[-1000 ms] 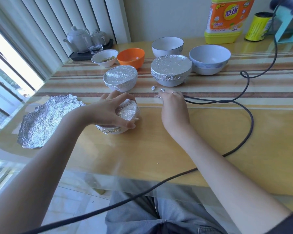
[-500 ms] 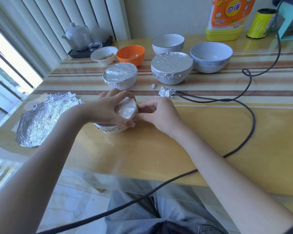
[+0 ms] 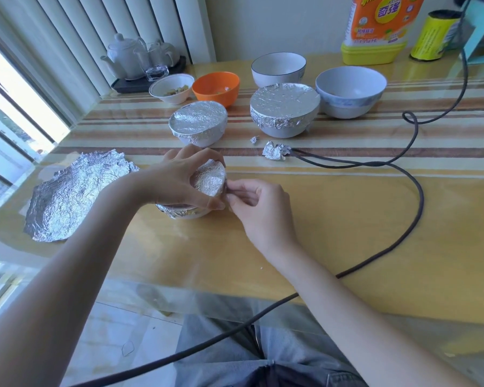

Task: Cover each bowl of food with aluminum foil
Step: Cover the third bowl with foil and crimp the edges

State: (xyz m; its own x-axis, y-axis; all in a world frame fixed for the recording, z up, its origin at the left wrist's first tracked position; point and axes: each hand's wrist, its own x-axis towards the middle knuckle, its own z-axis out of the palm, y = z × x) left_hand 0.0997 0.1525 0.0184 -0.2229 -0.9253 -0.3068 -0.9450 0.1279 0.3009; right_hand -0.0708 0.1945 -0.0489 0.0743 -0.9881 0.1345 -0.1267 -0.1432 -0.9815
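Two hands meet at a small foil-wrapped bowl point(image 3: 192, 212) on the yellow surface point(image 3: 333, 233). The left hand point(image 3: 185, 178) curls over the bowl's top, thumb and fingers gripping the foil-covered rim. The right hand point(image 3: 259, 201) pinches the foil edge at the bowl's right side between thumb and fingertips; a second ago it lay flat on the surface, farther out by the foil scraps, and it has since come back to the bowl.

Just beyond the right hand lie a crumpled foil scrap point(image 3: 275, 150) and a tiny scrap point(image 3: 254, 139), the larger one touching a dark cable point(image 3: 419, 196) that loops past the right arm. Beyond the left hand stands a covered bowl point(image 3: 197, 122), and to its right a larger covered bowl point(image 3: 285, 108). Farther still are four uncovered bowls: a small white bowl point(image 3: 171, 89), an orange bowl point(image 3: 216, 89), a dark-rimmed white bowl point(image 3: 278, 69) and a blue-white bowl point(image 3: 350, 92). Left of the left arm lies a loose, wrinkled foil sheet point(image 3: 70, 196).

At the far edge stands a yellow bottle point(image 3: 380, 29) with an orange label bearing large Chinese characters; the smaller print is too fine to read. Beside it is a yellow roll point(image 3: 433, 34). A tea set point(image 3: 140, 58) sits far left.
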